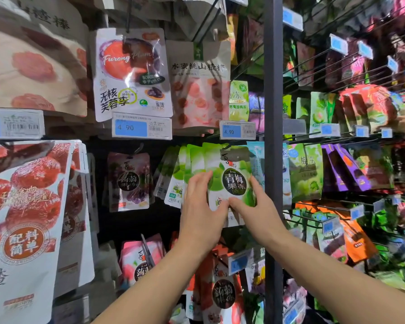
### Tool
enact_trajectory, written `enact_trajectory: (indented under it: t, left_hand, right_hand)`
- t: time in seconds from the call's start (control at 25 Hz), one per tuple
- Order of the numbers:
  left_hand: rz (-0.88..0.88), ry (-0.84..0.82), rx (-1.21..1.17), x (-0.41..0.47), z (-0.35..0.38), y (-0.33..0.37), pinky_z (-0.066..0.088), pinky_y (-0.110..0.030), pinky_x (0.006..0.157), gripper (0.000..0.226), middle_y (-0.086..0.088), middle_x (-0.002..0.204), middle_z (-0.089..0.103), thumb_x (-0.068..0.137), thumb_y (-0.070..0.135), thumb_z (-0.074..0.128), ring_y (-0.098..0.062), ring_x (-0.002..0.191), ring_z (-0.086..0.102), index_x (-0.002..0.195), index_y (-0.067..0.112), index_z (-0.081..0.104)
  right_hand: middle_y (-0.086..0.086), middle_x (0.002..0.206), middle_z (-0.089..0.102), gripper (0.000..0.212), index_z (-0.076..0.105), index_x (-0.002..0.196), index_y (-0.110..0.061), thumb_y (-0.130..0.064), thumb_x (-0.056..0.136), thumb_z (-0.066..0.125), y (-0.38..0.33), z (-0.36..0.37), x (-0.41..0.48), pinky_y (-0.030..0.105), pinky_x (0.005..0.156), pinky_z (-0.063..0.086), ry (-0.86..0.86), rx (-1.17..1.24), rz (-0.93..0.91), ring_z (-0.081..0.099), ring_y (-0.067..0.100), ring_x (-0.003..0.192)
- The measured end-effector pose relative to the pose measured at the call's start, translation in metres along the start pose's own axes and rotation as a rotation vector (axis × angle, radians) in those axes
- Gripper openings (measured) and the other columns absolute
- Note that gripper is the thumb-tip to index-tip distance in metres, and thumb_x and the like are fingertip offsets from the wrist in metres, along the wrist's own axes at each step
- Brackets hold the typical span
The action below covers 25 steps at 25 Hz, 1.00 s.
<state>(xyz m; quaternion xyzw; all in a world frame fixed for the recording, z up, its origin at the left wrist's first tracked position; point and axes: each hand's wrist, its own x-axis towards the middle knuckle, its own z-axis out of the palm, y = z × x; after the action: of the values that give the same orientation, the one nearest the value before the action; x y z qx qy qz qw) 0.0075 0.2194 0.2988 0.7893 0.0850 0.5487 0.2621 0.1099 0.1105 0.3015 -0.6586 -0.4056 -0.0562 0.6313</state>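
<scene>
Left hand (pixel 200 208), right hand (pixel 257 210) pinch green pouch (pixel 230 170) at lower edge, fingers half-curled. Risk: downward tug tears pouch top above grip; rear pouches (pixel 185 164) left of grip dragged along.

Mid-rack, front pouch (pixel 229 176) hangs w/ other pouches (pixel 173 183) behind it. L hand (pixel 201 206) at its 8 o'clock, R hand (pixel 255 206) at 4. Price tag (pixel 237 130) at 12, post (pixel 273 160) at 3, lone pouch (pixel 129 181) at 9.

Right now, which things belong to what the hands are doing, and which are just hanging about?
In the job: green pouch; left hand and right hand, holding it by its sides; row of green pouches behind it.
Just about: purple pouch; Furong Plum pouch; 4.90 price tag; dark post.
</scene>
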Motion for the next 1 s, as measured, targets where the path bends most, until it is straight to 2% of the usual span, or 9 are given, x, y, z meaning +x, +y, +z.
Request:
enact_trajectory:
  t: [0.08, 0.16, 0.24, 0.32, 0.56, 0.68, 0.76, 0.92, 1.0]
  left_hand:
    - [0.005, 0.0, 0.054, -0.001, 0.002, -0.007, 0.033, -0.034, 0.121, 0.069, 0.017, 0.149, 0.037, 0.091, 0.03, 0.075, -0.003, 0.144, 0.03, 0.152, 0.029, 0.043]
    - [-0.03, -0.005, 0.106, -0.001, 0.003, -0.011, 0.027, -0.04, 0.124, 0.069, 0.014, 0.157, 0.029, 0.093, 0.035, 0.071, -0.01, 0.149, 0.02, 0.155, 0.034, 0.039]
    - [-0.068, -0.046, 0.134, 0.0, 0.004, -0.014, 0.021, -0.039, 0.124, 0.069, 0.012, 0.163, 0.018, 0.098, 0.038, 0.065, -0.012, 0.152, 0.008, 0.158, 0.038, 0.032]
    - [-0.096, -0.099, 0.131, 0.003, 0.005, -0.018, 0.02, -0.034, 0.12, 0.068, 0.01, 0.166, 0.01, 0.102, 0.037, 0.059, -0.011, 0.153, 0.002, 0.16, 0.038, 0.024]
    - [-0.151, -0.16, 0.19, 0.018, 0.008, -0.04, 0.03, -0.046, 0.12, 0.07, 0.009, 0.167, 0.009, 0.105, 0.037, 0.055, -0.024, 0.157, 0.011, 0.163, 0.036, 0.016]
    - [-0.156, -0.157, 0.191, 0.025, 0.012, -0.045, 0.026, -0.043, 0.123, 0.07, 0.006, 0.168, 0.01, 0.105, 0.033, 0.055, -0.024, 0.157, 0.011, 0.163, 0.031, 0.016]
    - [-0.166, -0.156, 0.192, 0.029, 0.014, -0.048, 0.024, -0.041, 0.123, 0.07, 0.005, 0.168, 0.01, 0.105, 0.032, 0.056, -0.023, 0.157, 0.01, 0.164, 0.029, 0.017]
    - [-0.179, -0.167, 0.224, 0.034, 0.017, -0.05, 0.028, -0.042, 0.12, 0.07, 0.004, 0.168, 0.01, 0.105, 0.031, 0.055, -0.022, 0.156, 0.011, 0.163, 0.03, 0.016]
    - [-0.182, -0.172, 0.244, 0.034, 0.016, -0.051, 0.031, -0.043, 0.118, 0.07, 0.005, 0.169, 0.011, 0.105, 0.032, 0.055, -0.022, 0.155, 0.011, 0.163, 0.031, 0.016]
  right_hand:
    - [-0.033, 0.127, 0.047, 0.081, 0.023, 0.16, -0.031, -0.032, 0.094, 0.07, 0.006, 0.002, 0.002, 0.024, 0.104, 0.035, -0.023, -0.008, -0.001, 0.045, 0.001, 0.129]
    - [-0.027, 0.142, 0.044, 0.083, 0.018, 0.162, -0.032, -0.039, 0.095, 0.067, 0.011, 0.006, 0.007, 0.03, 0.114, 0.035, -0.029, -0.036, -0.016, 0.041, 0.004, 0.138]
    - [-0.015, 0.159, 0.036, 0.081, 0.014, 0.162, -0.033, -0.041, 0.098, 0.063, 0.018, 0.013, 0.012, 0.038, 0.122, 0.03, -0.038, -0.082, -0.034, 0.033, 0.008, 0.147]
    - [-0.009, 0.163, 0.032, 0.076, 0.012, 0.163, -0.031, -0.036, 0.102, 0.058, 0.022, 0.022, 0.018, 0.037, 0.124, 0.024, -0.045, -0.099, -0.036, 0.028, 0.01, 0.15]
    - [0.008, 0.167, 0.022, 0.072, 0.009, 0.164, -0.017, -0.037, 0.106, 0.047, 0.035, 0.046, 0.037, 0.033, 0.12, 0.018, -0.071, -0.206, 0.0, 0.019, 0.021, 0.154]
    - [0.014, 0.157, 0.036, 0.059, 0.027, 0.157, -0.011, -0.033, 0.106, 0.048, 0.038, 0.051, 0.046, 0.035, 0.115, 0.027, -0.052, -0.227, 0.012, 0.032, 0.028, 0.147]
    - [0.014, 0.149, 0.042, 0.049, 0.037, 0.148, -0.014, -0.034, 0.105, 0.049, 0.041, 0.053, 0.052, 0.041, 0.113, 0.031, -0.049, -0.22, 0.025, 0.038, 0.031, 0.142]
    - [0.011, 0.156, 0.034, 0.068, 0.016, 0.162, -0.028, -0.043, 0.103, 0.046, 0.043, 0.056, 0.055, 0.052, 0.12, 0.028, -0.06, -0.236, 0.023, 0.029, 0.03, 0.148]
    - [0.012, 0.158, 0.031, 0.071, 0.01, 0.163, -0.027, -0.041, 0.104, 0.046, 0.041, 0.057, 0.054, 0.05, 0.122, 0.025, -0.072, -0.237, 0.029, 0.025, 0.03, 0.15]
